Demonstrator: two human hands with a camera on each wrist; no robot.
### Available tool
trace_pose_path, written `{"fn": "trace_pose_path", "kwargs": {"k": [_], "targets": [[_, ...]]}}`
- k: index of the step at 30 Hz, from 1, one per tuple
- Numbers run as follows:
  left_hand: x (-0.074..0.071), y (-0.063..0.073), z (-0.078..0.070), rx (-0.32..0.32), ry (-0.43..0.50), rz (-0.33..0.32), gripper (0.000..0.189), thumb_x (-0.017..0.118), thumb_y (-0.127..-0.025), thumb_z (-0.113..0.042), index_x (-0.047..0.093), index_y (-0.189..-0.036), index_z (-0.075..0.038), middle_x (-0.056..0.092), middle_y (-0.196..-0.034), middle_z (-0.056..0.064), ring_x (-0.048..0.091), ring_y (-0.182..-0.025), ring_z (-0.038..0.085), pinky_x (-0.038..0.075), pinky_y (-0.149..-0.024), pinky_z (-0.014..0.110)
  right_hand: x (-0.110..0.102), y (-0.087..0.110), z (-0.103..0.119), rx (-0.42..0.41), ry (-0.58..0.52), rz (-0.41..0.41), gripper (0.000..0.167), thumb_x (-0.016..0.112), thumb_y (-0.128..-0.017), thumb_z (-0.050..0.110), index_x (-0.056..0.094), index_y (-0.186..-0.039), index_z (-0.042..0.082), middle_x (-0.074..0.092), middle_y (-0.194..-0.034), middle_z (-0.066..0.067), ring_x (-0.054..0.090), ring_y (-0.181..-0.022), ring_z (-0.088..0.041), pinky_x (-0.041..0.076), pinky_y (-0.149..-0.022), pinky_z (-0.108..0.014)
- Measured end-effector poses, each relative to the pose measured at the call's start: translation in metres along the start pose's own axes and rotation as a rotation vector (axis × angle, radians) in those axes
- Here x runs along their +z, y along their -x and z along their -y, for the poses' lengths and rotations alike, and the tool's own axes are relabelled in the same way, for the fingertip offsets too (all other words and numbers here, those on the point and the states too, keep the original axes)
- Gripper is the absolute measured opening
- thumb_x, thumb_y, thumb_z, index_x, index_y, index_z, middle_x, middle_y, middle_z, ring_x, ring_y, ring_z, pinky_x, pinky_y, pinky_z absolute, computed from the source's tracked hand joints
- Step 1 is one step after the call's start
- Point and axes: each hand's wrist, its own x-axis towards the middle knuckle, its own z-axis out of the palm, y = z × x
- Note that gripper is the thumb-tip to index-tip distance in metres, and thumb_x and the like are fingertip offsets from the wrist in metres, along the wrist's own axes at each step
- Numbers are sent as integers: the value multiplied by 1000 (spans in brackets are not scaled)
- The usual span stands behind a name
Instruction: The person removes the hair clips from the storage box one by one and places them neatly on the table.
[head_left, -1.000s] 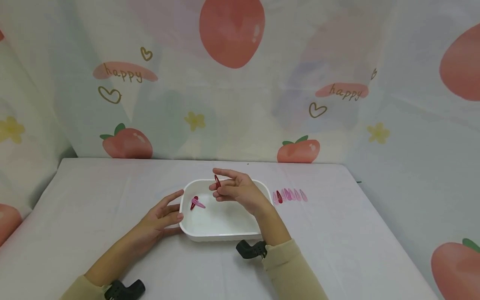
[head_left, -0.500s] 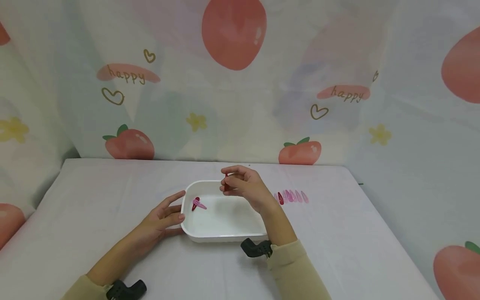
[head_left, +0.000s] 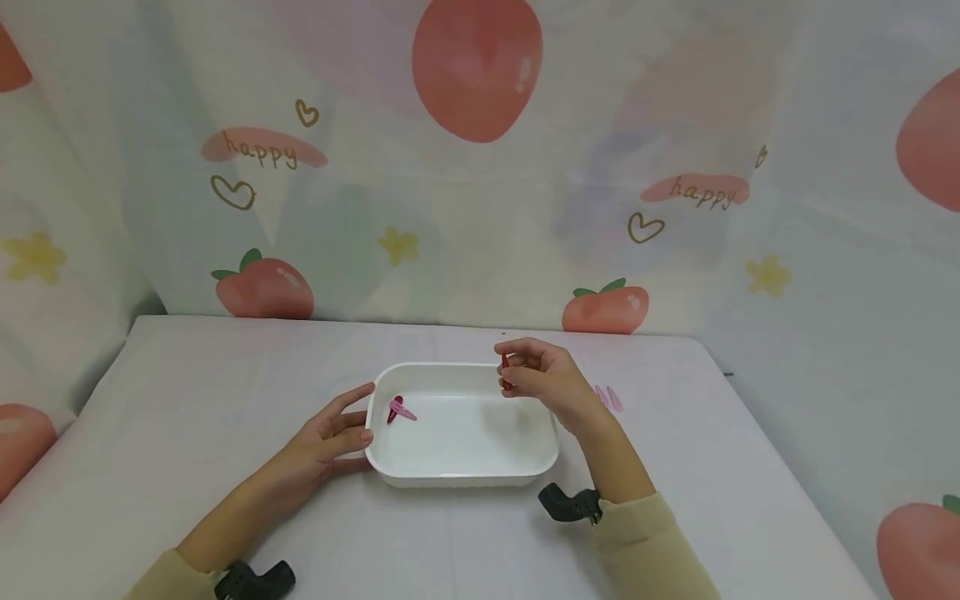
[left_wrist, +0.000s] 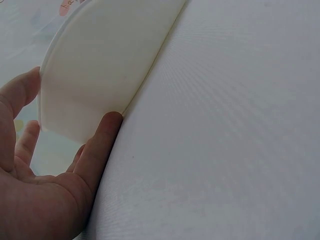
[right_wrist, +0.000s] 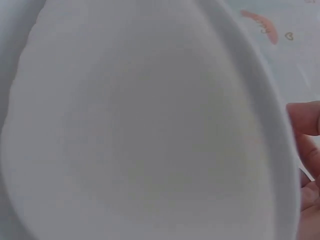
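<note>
My right hand (head_left: 555, 379) pinches a red snap hair clip (head_left: 506, 373) above the far right part of a white tray (head_left: 465, 481). In the right wrist view the tray's inside (right_wrist: 150, 125) fills most of the frame, and part of the right hand (right_wrist: 309, 200) shows at the right edge, the clip out of sight. My left hand (head_left: 318, 442) has its fingers spread and touches the tray's left end. The left wrist view shows those fingertips against the tray's outer wall (left_wrist: 105, 60). Inside the tray, a pink hair clip (head_left: 405, 411) lies across a red one (head_left: 392, 416).
Right of the tray, pink hair clips (head_left: 614, 398) lie on the white tablecloth (head_left: 712, 500), partly hidden behind the right hand. A printed cloth backdrop (head_left: 480, 225) stands at the table's back edge. Black wrist cameras (head_left: 568, 503) are worn at both sleeves.
My right hand has moved right with the red hair clip, from over the tray's middle to its far right, now covering most of the clip row. The left hand stays at the tray.
</note>
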Motion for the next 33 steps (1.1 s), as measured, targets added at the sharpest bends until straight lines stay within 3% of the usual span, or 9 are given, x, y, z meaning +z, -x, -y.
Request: {"fn": "trace_pose_path", "kwargs": {"k": [18,33], "targets": [[2,1,0,-18,-40,-30,68,60,-99,-14,26,-157,-29,34,-153,23,49,-131,36,53,-98,49,-71,18,-12,20,141,-207,35,63,-98,13,58,-130,1,61,-105,-12,66,-91,-17,60,-81,-31],[2,-1,1,-23,-44,-24,69,60,-100,-13,26,-157,-30,34,-153,22,49,-131,35,53,-99,48,-105,26,-23,35,125,-320,31,64,-99,20,59,-127,8,62,-101,-5,66,-93,-22,60,-82,-28]]}}
